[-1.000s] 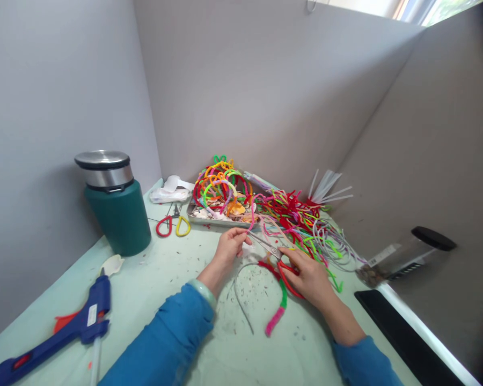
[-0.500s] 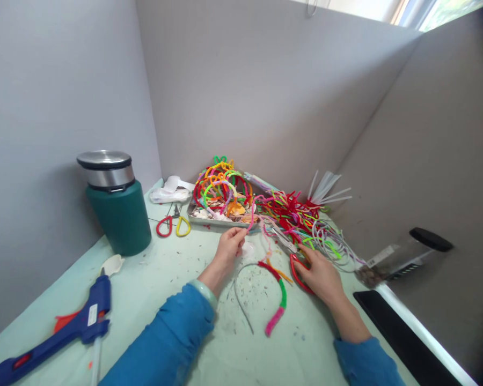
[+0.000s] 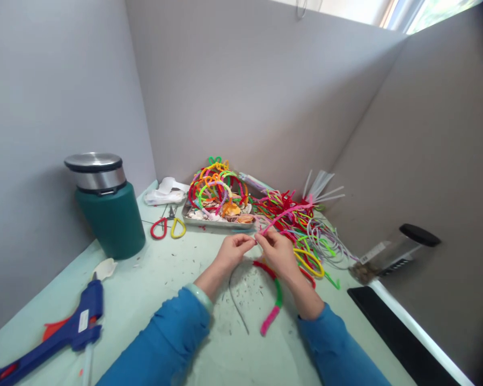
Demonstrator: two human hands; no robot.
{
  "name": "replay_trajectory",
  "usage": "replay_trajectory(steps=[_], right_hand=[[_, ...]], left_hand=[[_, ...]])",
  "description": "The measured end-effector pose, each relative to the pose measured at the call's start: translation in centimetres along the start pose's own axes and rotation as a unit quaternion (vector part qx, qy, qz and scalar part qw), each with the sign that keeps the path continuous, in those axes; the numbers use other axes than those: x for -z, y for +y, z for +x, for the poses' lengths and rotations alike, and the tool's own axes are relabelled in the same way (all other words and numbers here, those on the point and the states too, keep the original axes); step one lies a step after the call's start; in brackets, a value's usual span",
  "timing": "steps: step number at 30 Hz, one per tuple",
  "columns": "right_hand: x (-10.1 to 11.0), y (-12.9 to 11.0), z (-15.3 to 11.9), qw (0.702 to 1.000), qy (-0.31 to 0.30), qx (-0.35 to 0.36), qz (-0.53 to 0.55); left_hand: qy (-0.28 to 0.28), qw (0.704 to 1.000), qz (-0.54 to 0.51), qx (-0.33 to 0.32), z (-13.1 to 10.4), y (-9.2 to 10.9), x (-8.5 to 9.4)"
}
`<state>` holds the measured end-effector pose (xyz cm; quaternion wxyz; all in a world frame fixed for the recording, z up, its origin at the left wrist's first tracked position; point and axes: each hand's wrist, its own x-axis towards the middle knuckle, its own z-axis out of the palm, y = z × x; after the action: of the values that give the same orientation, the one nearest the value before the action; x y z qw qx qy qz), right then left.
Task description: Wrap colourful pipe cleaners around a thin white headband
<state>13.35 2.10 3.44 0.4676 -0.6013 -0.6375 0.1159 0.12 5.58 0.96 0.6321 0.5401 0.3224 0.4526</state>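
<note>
The right hand [image 3: 280,254] has thumb and forefinger closed on a pink chenille stem [image 3: 285,213], leaving no visible gap. The fingers of the left hand [image 3: 230,251] are pinched together just beside them, apparently on the stem's near end, though that bit is too small to make out. From the fingers the stem slants up to the right, over a tangle of other stems [image 3: 284,199].

Just below the fingers, between the forearms, a headband [image 3: 279,294] lies on the counter [image 3: 156,300], bare grey on its left side, coloured on its right. Right of the right-hand fingers, partly behind that hand, are a yellow and a red loop, seemingly the handles of scissors [image 3: 322,264].

As a judgement, the stem's far end could snag in the tangle if pulled; a loose pinch could let it slip; a dropped forearm could nudge the headband or scissors.

Counted: one stem in hand; one headband with three coloured sections; one pair of scissors. Farther out, left of the fingers: one red-and-yellow-handled cutter [image 3: 177,229], one flask [image 3: 110,225], one glue gun [image 3: 84,316]. Beyond the fingers, one tray [image 3: 221,224]; far right, one jar [image 3: 380,260]. The tangled stems overlap too much to count.
</note>
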Motion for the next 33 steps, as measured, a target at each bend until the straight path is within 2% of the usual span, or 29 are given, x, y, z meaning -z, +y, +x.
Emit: replay_trajectory(steps=[7,20,24,29,31,33], right_hand=[[-0.6,1.8,-0.7,0.995,0.028,-0.075,0.058],[-0.5,1.5,-1.1,0.993,0.057,-0.068,0.076],[-0.7,1.2,-1.4,0.992,0.049,-0.062,0.104],[-1.0,0.7,-1.7,0.994,0.055,-0.015,0.096],[-1.0,0.7,-1.6,0.993,0.056,-0.013,0.099],[-1.0,1.0,-1.5,0.991,0.054,-0.035,0.116]], left_hand=[[-0.023,0.993,0.087,-0.073,0.5,-1.2,-0.2],[0.012,0.988,0.119,-0.099,0.3,-1.2,-0.2],[0.032,0.988,0.123,-0.091,0.3,-1.0,0.0],[0.059,0.990,0.114,-0.064,0.3,-0.4,0.0],[0.054,0.994,0.089,-0.038,0.2,0.0,-0.1],[0.026,0.998,0.051,0.002,-0.1,0.4,-0.3]])
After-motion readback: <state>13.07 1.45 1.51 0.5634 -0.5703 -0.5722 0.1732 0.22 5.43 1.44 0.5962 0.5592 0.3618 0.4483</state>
